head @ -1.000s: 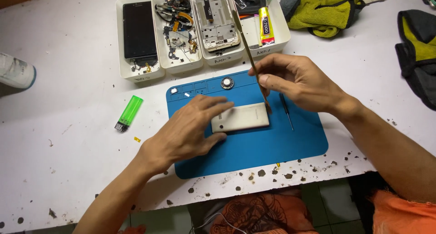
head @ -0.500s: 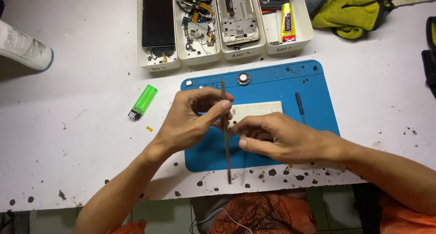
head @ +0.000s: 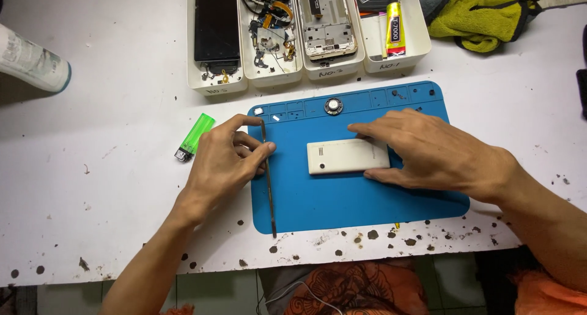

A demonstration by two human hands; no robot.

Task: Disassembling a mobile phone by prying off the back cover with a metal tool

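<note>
- Blue mat [head: 318, 199] is taken as landmark; a white phone body [head: 347, 156] is pinned at its centre by the right hand [head: 434, 153], fingers pressed flat.
- At the mat's left edge, a thin metal rod [head: 268, 180] is pinched by the left hand [head: 223, 162], fingers closed.
- Slipping is likely: the rod could gouge the phone body if pressure shifts.

1. A single head-worn camera looked steeply down onto the worktop [head: 92, 186] from close above.
2. It faced away from the wearer's body, the blue mat [head: 342, 192] centred, white trays [head: 306, 76] beyond the mat.
</note>
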